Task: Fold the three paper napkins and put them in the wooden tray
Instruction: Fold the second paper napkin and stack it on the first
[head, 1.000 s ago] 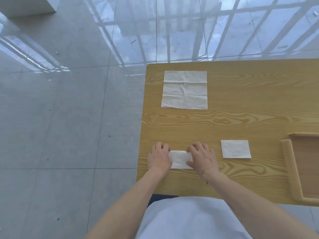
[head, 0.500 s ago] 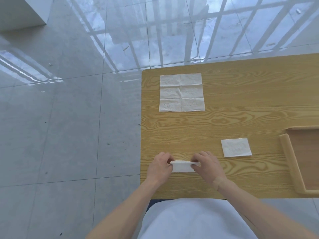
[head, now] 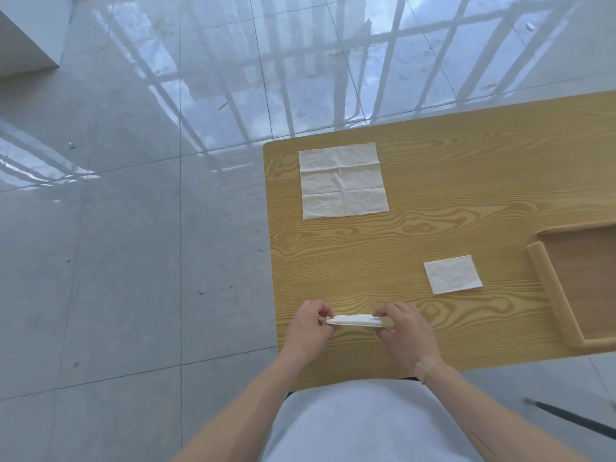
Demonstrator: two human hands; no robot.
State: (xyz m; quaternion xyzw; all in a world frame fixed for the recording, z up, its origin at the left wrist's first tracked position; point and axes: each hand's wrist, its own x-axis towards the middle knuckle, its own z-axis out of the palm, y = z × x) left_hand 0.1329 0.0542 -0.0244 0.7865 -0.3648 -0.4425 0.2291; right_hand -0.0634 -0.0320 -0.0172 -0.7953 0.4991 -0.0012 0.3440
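Observation:
A partly folded white napkin [head: 354, 320] is held just above the near edge of the wooden table [head: 450, 211], seen almost edge-on. My left hand [head: 308, 326] pinches its left end and my right hand [head: 405, 331] pinches its right end. A small folded napkin [head: 452, 274] lies flat to the right, close to the wooden tray [head: 546, 288], which is cut off by the right frame edge. An unfolded napkin [head: 343, 180] with crease lines lies flat at the far left of the table.
The table's left edge drops off to a glossy grey tiled floor [head: 133, 228]. A dark rod [head: 573, 418] lies on the floor at the lower right. A white block [head: 26, 38] stands at the top left.
The napkin lay flat under my pressing hands; both hands have since pinched its ends and lifted its near edge, so it now shows edge-on. The view has shifted left.

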